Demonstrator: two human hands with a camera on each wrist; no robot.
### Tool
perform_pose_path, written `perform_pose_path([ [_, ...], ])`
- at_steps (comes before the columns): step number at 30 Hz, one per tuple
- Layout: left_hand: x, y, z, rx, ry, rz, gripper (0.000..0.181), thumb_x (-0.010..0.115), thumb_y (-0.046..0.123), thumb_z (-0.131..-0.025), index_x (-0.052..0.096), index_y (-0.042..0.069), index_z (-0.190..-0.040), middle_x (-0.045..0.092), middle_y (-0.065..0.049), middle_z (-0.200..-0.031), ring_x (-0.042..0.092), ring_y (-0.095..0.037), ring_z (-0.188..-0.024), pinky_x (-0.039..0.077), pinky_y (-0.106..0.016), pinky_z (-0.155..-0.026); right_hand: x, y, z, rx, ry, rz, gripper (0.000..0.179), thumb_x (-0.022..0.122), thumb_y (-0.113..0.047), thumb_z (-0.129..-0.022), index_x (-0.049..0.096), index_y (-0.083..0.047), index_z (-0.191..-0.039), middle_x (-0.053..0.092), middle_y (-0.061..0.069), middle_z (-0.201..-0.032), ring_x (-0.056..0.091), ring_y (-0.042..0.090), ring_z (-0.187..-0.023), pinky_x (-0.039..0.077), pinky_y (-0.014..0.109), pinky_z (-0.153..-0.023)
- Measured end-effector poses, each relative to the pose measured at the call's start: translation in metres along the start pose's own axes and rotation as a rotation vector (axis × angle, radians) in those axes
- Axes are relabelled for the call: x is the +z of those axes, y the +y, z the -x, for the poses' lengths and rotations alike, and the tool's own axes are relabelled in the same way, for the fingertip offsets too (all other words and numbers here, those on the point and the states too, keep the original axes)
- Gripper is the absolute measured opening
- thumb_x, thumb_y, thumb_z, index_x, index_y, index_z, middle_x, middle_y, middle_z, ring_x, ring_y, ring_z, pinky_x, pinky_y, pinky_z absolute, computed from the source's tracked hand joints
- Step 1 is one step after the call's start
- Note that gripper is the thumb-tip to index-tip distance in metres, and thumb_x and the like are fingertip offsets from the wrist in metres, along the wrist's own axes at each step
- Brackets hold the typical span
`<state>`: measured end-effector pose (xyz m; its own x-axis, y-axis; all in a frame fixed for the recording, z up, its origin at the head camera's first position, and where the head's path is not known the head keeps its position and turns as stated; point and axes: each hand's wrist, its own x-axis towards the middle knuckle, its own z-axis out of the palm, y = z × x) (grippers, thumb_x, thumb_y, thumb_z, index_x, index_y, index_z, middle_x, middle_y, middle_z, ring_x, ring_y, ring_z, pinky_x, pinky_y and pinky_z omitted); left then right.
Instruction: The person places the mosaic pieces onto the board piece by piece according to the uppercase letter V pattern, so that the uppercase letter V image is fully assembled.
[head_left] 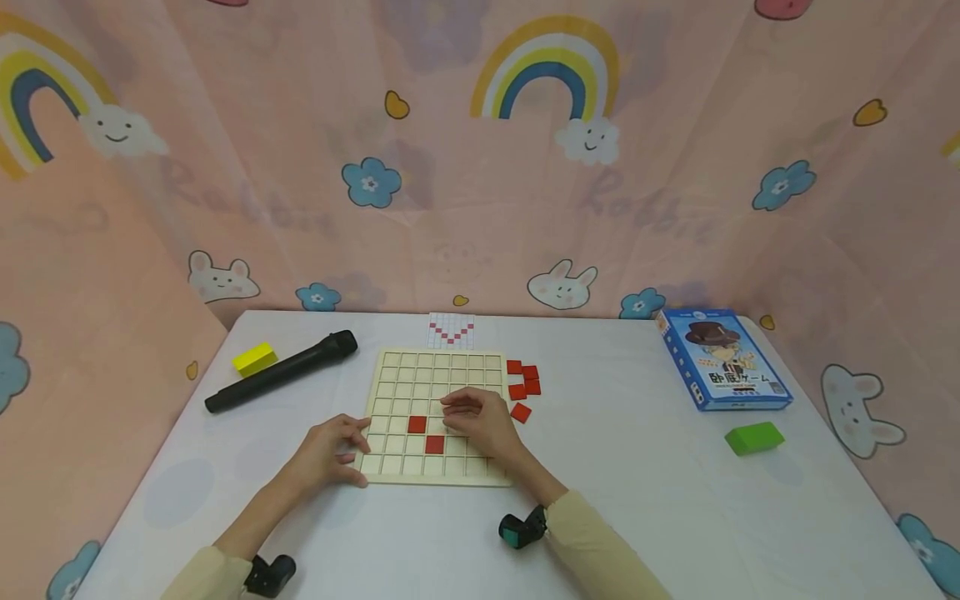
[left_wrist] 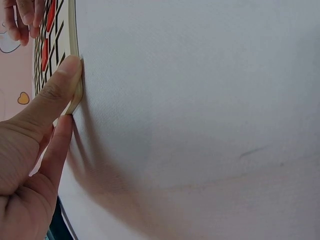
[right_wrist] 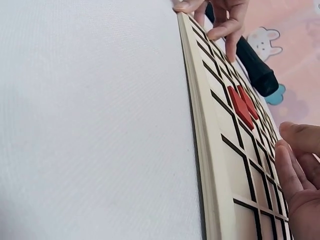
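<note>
A cream grid board [head_left: 397,383] lies flat on the white table. My left hand [head_left: 326,454] grips its near left corner, with the thumb [left_wrist: 67,70] on the near edge and other fingers along the left side. One red square tile [head_left: 417,425] sits in a cell, and a second red tile [head_left: 435,445] is diagonally nearer. Over the right half of the board is my right hand [head_left: 483,425], its fingertips bunched close above the cells. I cannot tell whether they pinch something. Several loose red tiles [head_left: 517,392] lie along the board's right side.
A small pattern card [head_left: 452,331] lies behind the board. To the left are a black microphone [head_left: 281,372] and a yellow block [head_left: 255,360]. At the right stand a blue game box [head_left: 723,358] and a green block [head_left: 754,438]. A printed curtain [head_left: 450,233] hangs behind.
</note>
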<state>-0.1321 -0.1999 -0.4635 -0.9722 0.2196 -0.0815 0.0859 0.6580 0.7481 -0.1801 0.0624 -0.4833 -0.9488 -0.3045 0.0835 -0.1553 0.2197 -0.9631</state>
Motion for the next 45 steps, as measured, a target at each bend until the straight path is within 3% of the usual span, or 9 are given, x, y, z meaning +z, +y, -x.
perform_pose_path([
  [9, 0.0, 0.0, 0.001, -0.009, 0.0, 0.019, 0.039, 0.089, -0.004, -0.049, 0.064, 0.005, -0.078, 0.057, -0.019, -0.126, 0.052, -0.041, -0.118, 0.058, -0.024, -0.076, -0.025, 0.001, 0.011, 0.038, 0.099, 0.01, 0.023, 0.073, 0.0, -0.082, 0.069, -0.002, -0.105, 0.07, 0.012, -0.102, 0.067, 0.023, -0.093, 0.056, 0.024, -0.083],
  [14, 0.001, 0.0, 0.001, -0.018, 0.001, 0.018, 0.039, 0.089, -0.004, -0.049, 0.065, 0.005, -0.078, 0.057, -0.019, -0.127, 0.052, -0.04, -0.119, 0.058, -0.024, -0.077, -0.044, -0.012, 0.022, 0.036, 0.147, 0.019, 0.024, 0.071, 0.006, -0.081, 0.067, 0.006, -0.105, 0.068, 0.022, -0.102, 0.066, 0.031, -0.092, 0.057, 0.023, -0.081],
  [17, 0.001, 0.0, 0.001, -0.02, -0.002, 0.023, 0.039, 0.089, -0.005, -0.049, 0.065, 0.005, -0.078, 0.057, -0.02, -0.127, 0.052, -0.04, -0.118, 0.058, -0.023, -0.076, -0.057, -0.009, 0.026, 0.033, 0.17, 0.028, 0.024, 0.071, 0.008, -0.08, 0.066, 0.007, -0.104, 0.067, 0.022, -0.102, 0.065, 0.03, -0.092, 0.056, 0.021, -0.08],
  [21, 0.001, 0.001, 0.001, -0.024, -0.001, 0.022, 0.039, 0.089, -0.005, -0.049, 0.065, 0.005, -0.078, 0.057, -0.02, -0.128, 0.052, -0.04, -0.118, 0.058, -0.023, -0.076, -0.075, 0.013, 0.027, 0.022, 0.198, 0.054, 0.024, 0.073, 0.004, -0.081, 0.067, 0.003, -0.104, 0.069, 0.016, -0.102, 0.065, 0.027, -0.094, 0.057, 0.021, -0.08],
  [25, 0.001, 0.0, 0.002, -0.024, 0.003, 0.018, 0.039, 0.089, -0.004, -0.048, 0.065, 0.005, -0.078, 0.057, -0.02, -0.128, 0.052, -0.04, -0.118, 0.058, -0.023, -0.076, -0.086, 0.023, 0.031, 0.035, 0.232, 0.136, 0.024, 0.074, -0.001, -0.082, 0.068, -0.001, -0.105, 0.069, 0.012, -0.101, 0.064, 0.026, -0.094, 0.058, 0.025, -0.081],
  [34, -0.001, 0.001, 0.005, -0.052, 0.004, 0.028, 0.04, 0.089, -0.003, -0.049, 0.065, 0.006, -0.078, 0.056, -0.019, -0.13, 0.051, -0.039, -0.119, 0.058, -0.024, -0.078, -0.091, 0.027, 0.039, 0.14, 0.233, 0.284, 0.03, 0.078, -0.004, -0.079, 0.068, -0.004, -0.107, 0.068, 0.007, -0.1, 0.062, 0.021, -0.089, 0.057, 0.023, -0.079],
  [45, -0.001, 0.002, 0.002, -0.018, -0.01, 0.039, 0.039, 0.09, -0.002, -0.05, 0.065, 0.004, -0.079, 0.055, -0.021, -0.13, 0.051, -0.04, -0.118, 0.058, -0.024, -0.077, -0.088, 0.027, 0.035, 0.139, 0.246, 0.323, 0.023, 0.078, 0.0, -0.077, 0.069, -0.002, -0.098, 0.067, 0.007, -0.092, 0.059, 0.019, -0.082, 0.057, 0.023, -0.075],
])
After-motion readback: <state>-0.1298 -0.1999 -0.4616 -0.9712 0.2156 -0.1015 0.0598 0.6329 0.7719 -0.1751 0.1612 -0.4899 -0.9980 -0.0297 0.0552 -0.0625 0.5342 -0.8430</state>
